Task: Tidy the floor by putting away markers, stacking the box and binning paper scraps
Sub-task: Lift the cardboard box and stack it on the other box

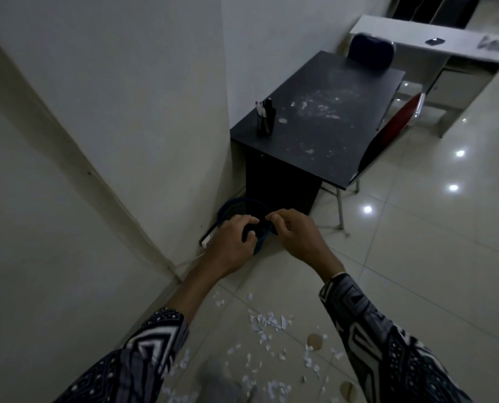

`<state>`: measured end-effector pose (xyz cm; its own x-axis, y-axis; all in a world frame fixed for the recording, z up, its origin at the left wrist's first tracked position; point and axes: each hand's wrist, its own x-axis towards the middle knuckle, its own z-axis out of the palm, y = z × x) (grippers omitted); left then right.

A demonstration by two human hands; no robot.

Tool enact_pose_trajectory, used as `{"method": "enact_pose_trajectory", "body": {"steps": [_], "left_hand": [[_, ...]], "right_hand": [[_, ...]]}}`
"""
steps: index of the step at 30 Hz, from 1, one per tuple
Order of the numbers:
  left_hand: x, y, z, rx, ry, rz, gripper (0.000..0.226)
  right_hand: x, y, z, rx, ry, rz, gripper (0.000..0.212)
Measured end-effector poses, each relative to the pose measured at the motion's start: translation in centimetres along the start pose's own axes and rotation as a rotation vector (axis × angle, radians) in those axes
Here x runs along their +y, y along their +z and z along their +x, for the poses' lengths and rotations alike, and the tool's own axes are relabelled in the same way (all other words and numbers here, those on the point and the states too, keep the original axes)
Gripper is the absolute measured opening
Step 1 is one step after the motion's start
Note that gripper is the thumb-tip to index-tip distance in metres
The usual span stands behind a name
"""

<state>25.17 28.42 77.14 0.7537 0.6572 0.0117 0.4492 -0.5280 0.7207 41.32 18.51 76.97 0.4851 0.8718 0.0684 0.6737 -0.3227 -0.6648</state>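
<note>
Both hands are held over the dark mesh bin [244, 209] beside the desk [324, 117]; the left hand [232, 242] and right hand [296, 234] have curled fingers, but whether they pinch anything cannot be made out. Paper scraps [267, 322] lie scattered on the floor tiles [417, 257] nearer the camera. Markers [264, 110] stand in a holder on the desk, their details lost in dim light.
</note>
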Motion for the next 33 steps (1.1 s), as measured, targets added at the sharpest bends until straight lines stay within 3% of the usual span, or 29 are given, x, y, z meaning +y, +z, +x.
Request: {"method": "enact_pose_trajectory", "body": {"steps": [18,33], "left_hand": [[-4.5,-2.0,17.4,0.048,-0.07,0.001,0.033],[-5.1,-3.8,25.5,0.277,-0.255,-0.005,0.032]], "right_hand": [[2.6,-0.1,19.3,-0.086,-0.054,-0.041,0.036],[3.9,-0.1,32.9,-0.267,-0.278,0.005,0.031]]}}
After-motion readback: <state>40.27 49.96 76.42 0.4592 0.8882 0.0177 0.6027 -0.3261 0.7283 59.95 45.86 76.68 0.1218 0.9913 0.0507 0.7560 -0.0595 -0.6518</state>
